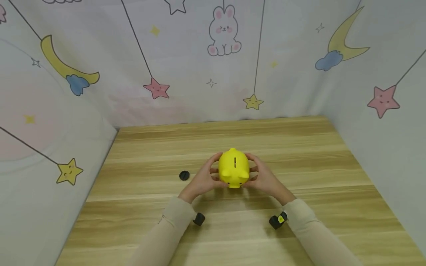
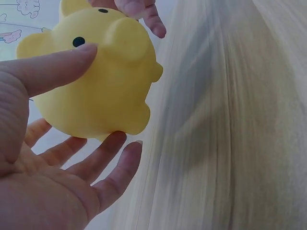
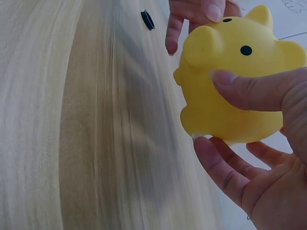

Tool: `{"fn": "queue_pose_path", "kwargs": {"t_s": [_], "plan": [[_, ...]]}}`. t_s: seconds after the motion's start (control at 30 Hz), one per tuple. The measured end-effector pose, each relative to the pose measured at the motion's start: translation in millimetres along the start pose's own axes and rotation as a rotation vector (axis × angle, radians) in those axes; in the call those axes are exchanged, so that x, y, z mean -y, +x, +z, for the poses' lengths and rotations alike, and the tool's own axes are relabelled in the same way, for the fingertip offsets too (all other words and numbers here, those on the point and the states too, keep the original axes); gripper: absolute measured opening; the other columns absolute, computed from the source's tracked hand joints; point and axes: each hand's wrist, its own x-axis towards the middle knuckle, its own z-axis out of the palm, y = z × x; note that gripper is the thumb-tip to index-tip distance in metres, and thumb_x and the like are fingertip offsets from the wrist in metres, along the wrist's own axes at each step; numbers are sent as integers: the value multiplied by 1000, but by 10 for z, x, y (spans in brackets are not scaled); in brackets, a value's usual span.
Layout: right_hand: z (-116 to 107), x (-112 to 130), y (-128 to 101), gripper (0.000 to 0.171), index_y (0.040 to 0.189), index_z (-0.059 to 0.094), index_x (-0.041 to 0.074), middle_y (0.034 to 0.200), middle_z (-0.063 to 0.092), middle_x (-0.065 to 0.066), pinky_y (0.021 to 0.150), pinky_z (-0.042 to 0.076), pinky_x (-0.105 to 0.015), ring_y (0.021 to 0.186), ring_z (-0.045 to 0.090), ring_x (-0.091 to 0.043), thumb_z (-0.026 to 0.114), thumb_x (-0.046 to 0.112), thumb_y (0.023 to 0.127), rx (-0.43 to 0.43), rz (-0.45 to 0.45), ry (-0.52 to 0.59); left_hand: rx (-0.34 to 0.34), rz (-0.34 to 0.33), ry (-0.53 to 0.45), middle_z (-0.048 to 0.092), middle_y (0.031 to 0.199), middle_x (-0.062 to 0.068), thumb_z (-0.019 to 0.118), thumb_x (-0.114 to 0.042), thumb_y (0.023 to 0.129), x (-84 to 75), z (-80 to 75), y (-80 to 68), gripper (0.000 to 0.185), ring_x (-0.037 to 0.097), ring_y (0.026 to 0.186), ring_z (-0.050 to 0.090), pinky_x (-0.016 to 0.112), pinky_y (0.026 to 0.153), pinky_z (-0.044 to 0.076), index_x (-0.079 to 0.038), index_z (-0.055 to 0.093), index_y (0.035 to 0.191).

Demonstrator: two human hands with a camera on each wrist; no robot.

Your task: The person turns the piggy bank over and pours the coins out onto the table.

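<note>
The left hand [image 2: 43,182] cradles a yellow piggy bank [image 2: 96,81], thumb on its face, fingers [image 2: 103,155] spread beneath. Fingertips of the right hand [image 2: 144,12] show at its top. The wooden surface [image 2: 230,134] below looks blurred, apparently clear of the pig.

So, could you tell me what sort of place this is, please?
Probably a small staged tabletop booth, not a lived-in room: a wooden table walled on three sides by a cartoon backdrop of moons, stars and a rabbit, where two hands hold a yellow piggy bank.
</note>
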Motion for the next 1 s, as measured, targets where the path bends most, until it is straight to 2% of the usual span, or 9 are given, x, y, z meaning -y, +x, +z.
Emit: {"fn": "queue_pose_path", "kwargs": {"t_s": [0.17, 0.33, 0.53, 0.7, 0.83, 1.0], "plan": [[74, -7, -24, 108, 155, 19, 5, 146, 29, -21, 75, 58, -36, 105, 55, -38, 85, -9, 70, -34, -22, -66, 1, -1, 56, 25, 159, -4, 85, 7, 73, -20, -5, -10, 107, 32, 126, 48, 42, 89, 54, -31, 30, 156], [131, 5, -47, 109, 153, 18, 6, 146, 27, -22, 74, 58, -33, 104, 55, -38, 87, -5, 70, -61, -47, -101, 20, 2, 85, 23, 160, -4, 83, 7, 75, -42, -22, -20, 106, 31, 128, 46, 42, 90, 53, -31, 27, 157], [179, -7, -70, 108, 152, 18, 5, 148, 25, -21, 74, 58, -41, 107, 55, -40, 88, -5, 69, -105, -126, -131, 20, 63, 72, 27, 159, 3, 81, 8, 77, -35, -23, -40, 104, 34, 129, 46, 43, 91, 53, -24, 26, 158], [192, -20, -89, 107, 151, 19, 5, 144, 28, -22, 74, 58, -45, 106, 55, -41, 88, -4, 70, -120, -198, -163, -13, 104, 96, 28, 159, 2, 81, 8, 77, 9, 4, -64, 103, 34, 133, 43, 42, 92, 52, -27, 28, 157], [135, 7, -87, 105, 153, 21, 9, 146, 30, -18, 76, 57, -45, 108, 56, -40, 86, -6, 72, -100, -169, -185, -39, 115, 83, 27, 159, 1, 81, 7, 77, 29, 43, -53, 102, 34, 133, 43, 41, 92, 52, -26, 27, 156], [27, 41, -76, 99, 155, 21, 10, 153, 28, -16, 80, 56, -44, 115, 54, -38, 81, -7, 78, -31, -103, -176, -84, 107, 36, 25, 157, 2, 84, 6, 75, 75, 122, -52, 102, 34, 126, 49, 41, 89, 53, -21, 26, 154]]}}
